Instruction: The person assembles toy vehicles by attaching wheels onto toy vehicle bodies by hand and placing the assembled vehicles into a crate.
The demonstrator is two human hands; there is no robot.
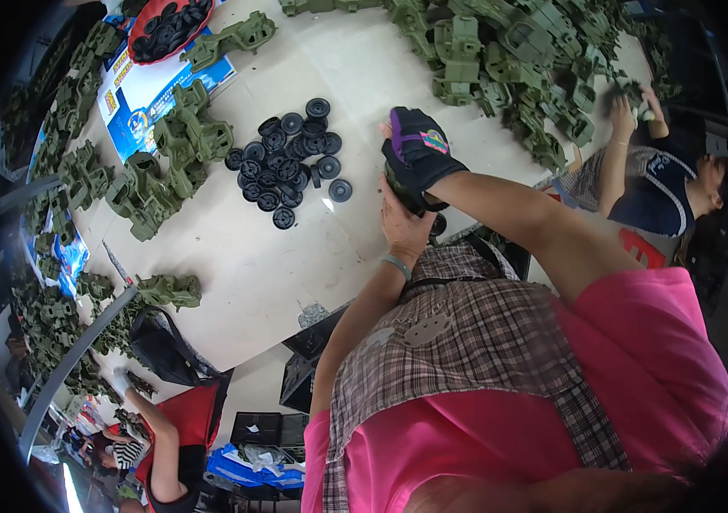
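My right hand [420,152], in a black and purple fingerless glove, is closed over the top of a dark green toy vehicle body [396,187]. Bare, with a bracelet at the wrist, my left hand [408,227] grips the same piece from below. Most of that piece is hidden by the hands. A black toy wheel [438,225] shows just beside my left hand, near the table edge; whether it is attached to the piece I cannot tell. Left of the hands, a loose pile of black toy wheels [277,162] lies on the white table [249,282].
Green plastic vehicle bodies [513,64] are heaped at the far right, with more bodies [155,184] at the left. A red bowl [131,44] of black wheels stands at the far left on a printed sheet [118,120]. Co-workers sit at the right [650,184] and lower left [163,449].
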